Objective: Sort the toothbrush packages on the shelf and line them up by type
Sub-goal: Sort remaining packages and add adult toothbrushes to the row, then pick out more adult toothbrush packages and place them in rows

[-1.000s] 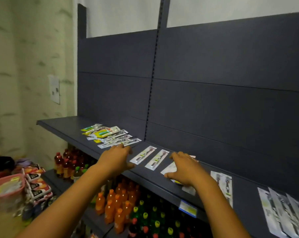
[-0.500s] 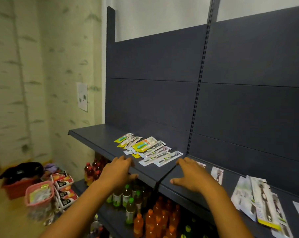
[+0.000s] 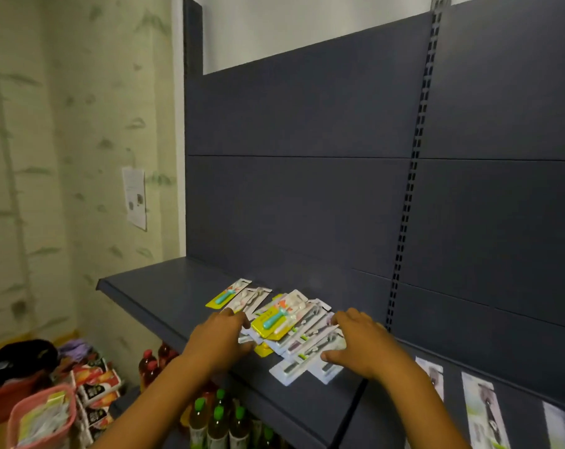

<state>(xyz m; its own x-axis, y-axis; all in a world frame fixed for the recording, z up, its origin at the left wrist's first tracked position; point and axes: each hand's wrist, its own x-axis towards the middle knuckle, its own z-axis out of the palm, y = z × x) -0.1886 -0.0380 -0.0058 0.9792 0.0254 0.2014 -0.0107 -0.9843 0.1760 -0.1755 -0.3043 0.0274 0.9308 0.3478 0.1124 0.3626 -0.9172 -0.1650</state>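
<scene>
Dark grey shelf [image 3: 164, 286] w/ grey back panel, wallpapered wall at 9 o'clock. The pile [image 3: 287, 322] of toothbrush packs sits mid-shelf, overlapping, unsorted. A sec ago I had both hands on the shelf edge short of it; now they bracket the heap. My left hand [image 3: 218, 338] presses its 8 o'clock side, fingers straight and close together, flat on the packs. My right hand [image 3: 359, 341] is on the 4 o'clock side, fingers slightly spread over the white packs. Reads to me as gathering the heap before splitting by type. Count: 2 yellow-card packs w/ teal brushes visible, white packs maybe 6+, too overlapped to be sure. Approx 4 more packs [image 3: 478, 413] laid out at 4 o'clock. Bottles [image 3: 216, 422] on the lower tier.
</scene>
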